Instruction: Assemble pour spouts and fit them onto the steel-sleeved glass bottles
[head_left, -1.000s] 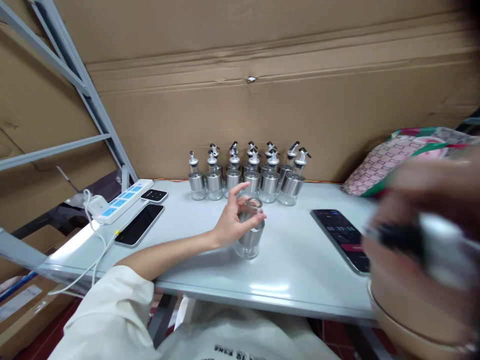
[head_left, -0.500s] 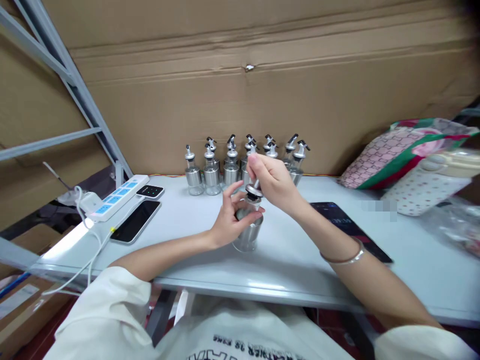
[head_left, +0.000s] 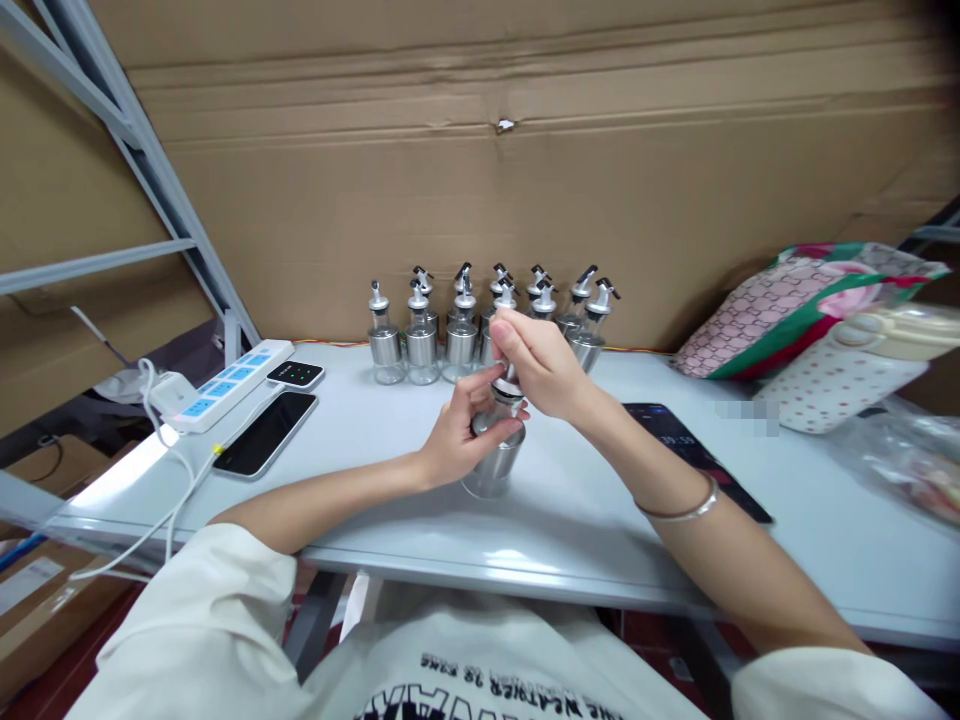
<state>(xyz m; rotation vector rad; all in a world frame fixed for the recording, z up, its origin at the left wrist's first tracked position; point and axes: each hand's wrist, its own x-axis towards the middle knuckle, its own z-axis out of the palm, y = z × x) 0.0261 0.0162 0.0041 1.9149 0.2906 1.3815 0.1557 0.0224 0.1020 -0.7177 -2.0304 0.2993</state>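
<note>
A glass oil bottle with a steel sleeve [head_left: 496,466] stands on the table near its front edge, tilted slightly. My left hand [head_left: 466,430] is wrapped round the bottle's neck and shoulder. Above it, my right hand [head_left: 541,365] is closed round a metal pour spout [head_left: 508,384], whose base sits at the bottle's mouth. The upper part of the spout is hidden inside my right fist. Behind my hands stand several matching oil bottles [head_left: 385,348] in two rows, each topped with a silver spout and black flap.
To the left lie a power strip [head_left: 236,385], a small black device [head_left: 296,374] and a phone [head_left: 266,435] with white cables. Under my right forearm is a dark tablet-like screen [head_left: 720,480]. A patterned bag [head_left: 739,320] and a dotted flask [head_left: 832,385] lie at the right; cardboard [head_left: 420,200] stands behind.
My right hand has pushed the spout down, and its base now meets the bottle's mouth instead of sitting above it. My left fingers have closed more tightly round the neck.
</note>
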